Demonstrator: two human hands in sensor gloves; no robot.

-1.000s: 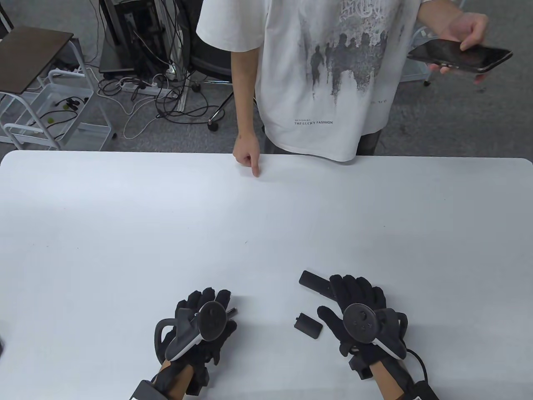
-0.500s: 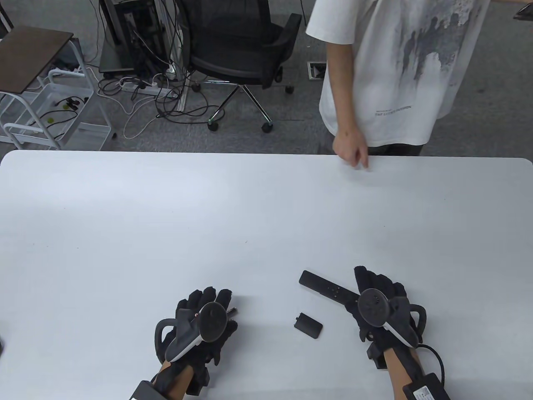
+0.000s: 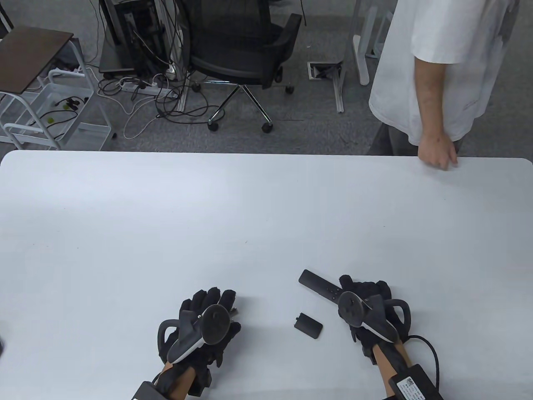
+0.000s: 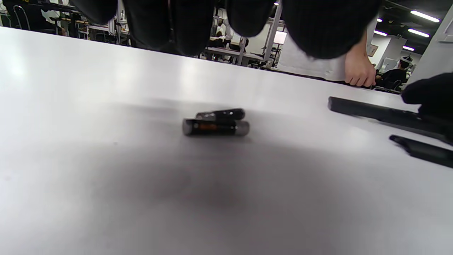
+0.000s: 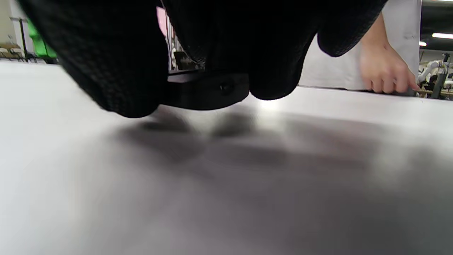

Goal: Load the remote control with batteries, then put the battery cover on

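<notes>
The white counter (image 3: 266, 216) is seen from above, with both gloved hands entering from its near edge; the left hand (image 3: 206, 321) is held low over the counter at the left, fingers spread and extended forward, and nothing is gripped by it; in the left wrist view its fingertips (image 4: 177, 21) hang above two batteries (image 4: 216, 124), which lie side by side on the counter, touching each other, clear of the glove; in the table view the batteries are almost wholly hidden under that hand.

The right hand (image 3: 366, 308) is placed on the near end of the remote control (image 3: 318, 285), a slim black bar lying diagonally, its far end pointing up and left; in the right wrist view the fingers (image 5: 276, 46) are seen curled over the remote's end (image 5: 205, 90), in contact with it; whether the grip is fully closed around the bar cannot be told, as the underside is hidden.

The battery cover (image 3: 308, 326) lies flat on the counter just beside the remote, between the two hands, touched by neither.

At the far right edge of the counter a bystander's bare hand (image 3: 436, 151) is rested; an office chair (image 3: 241, 46) stands on the floor beyond.
</notes>
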